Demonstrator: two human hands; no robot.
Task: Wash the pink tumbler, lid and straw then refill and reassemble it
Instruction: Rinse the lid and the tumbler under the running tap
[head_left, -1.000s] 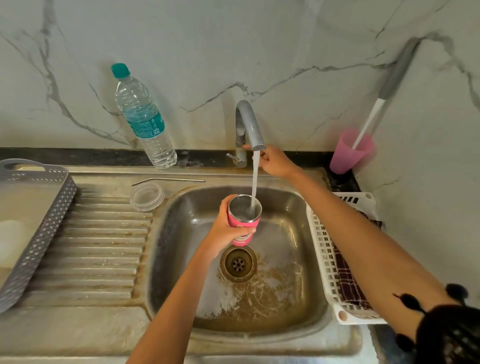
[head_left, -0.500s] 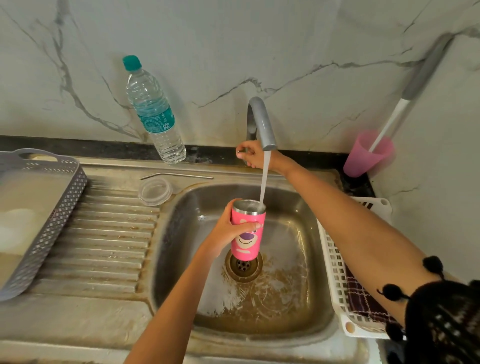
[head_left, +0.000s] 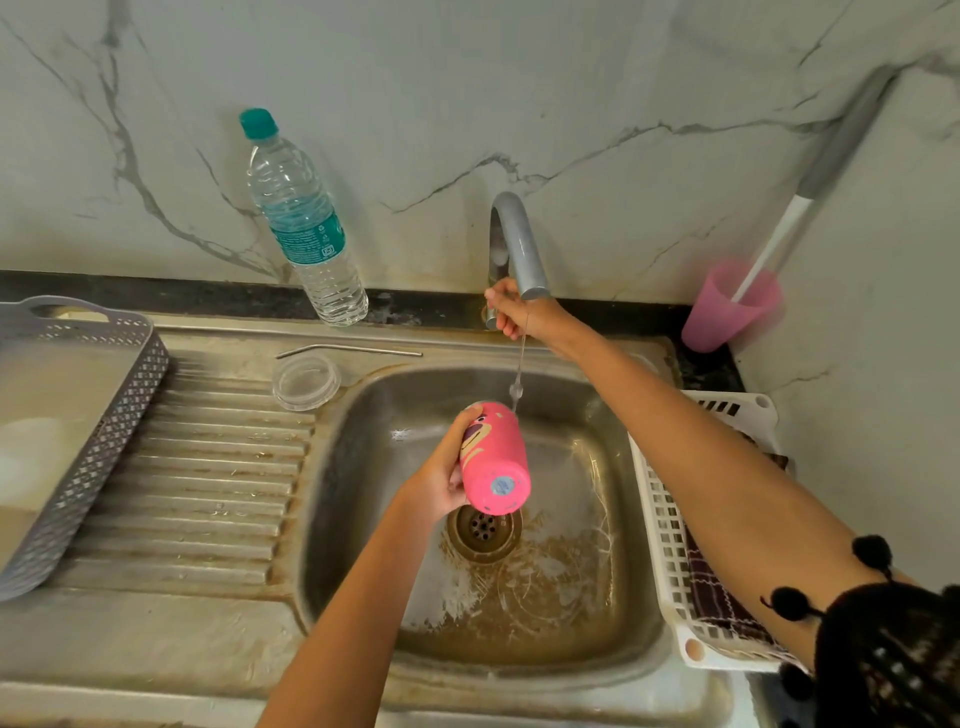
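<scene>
Tipped since a moment ago, the tumbler now slants over the sink, base toward the camera, mouth toward the tap, with the left hand gripping it and the right hand curled round the tap.

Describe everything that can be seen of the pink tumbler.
The pink tumbler is a pink cylinder with a cartoon bear face on its side and a small round bluish sticker on its base. It is tipped over, base toward the camera, mouth hidden. The left hand grips its side, holding it above the sink drain. A thin trickle of water falls by its far end.
</scene>
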